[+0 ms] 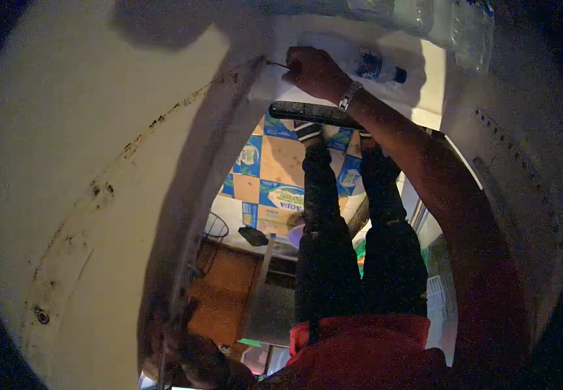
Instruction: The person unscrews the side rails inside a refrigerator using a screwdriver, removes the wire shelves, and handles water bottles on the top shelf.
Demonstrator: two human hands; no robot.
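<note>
My right hand [310,70], with a watch on its wrist, reaches to the top of the view. Its fingers are closed on a thin, light-coloured tool [279,65], whose tip points left at the corner of a pale, stained panel [112,123]. A clear bottle with a blue label and cap [375,67] lies just right of the hand. Low at the left is my left hand [193,357], dark and blurred, beside the panel's lower edge; its fingers cannot be made out.
Several clear bottles [418,19] stand at the top right. A black strip [314,114] crosses below my right hand. Printed cardboard [281,162] covers the floor under my feet. A wire ring [215,226], a dark object [253,236] and a brown surface [223,292] are lower left.
</note>
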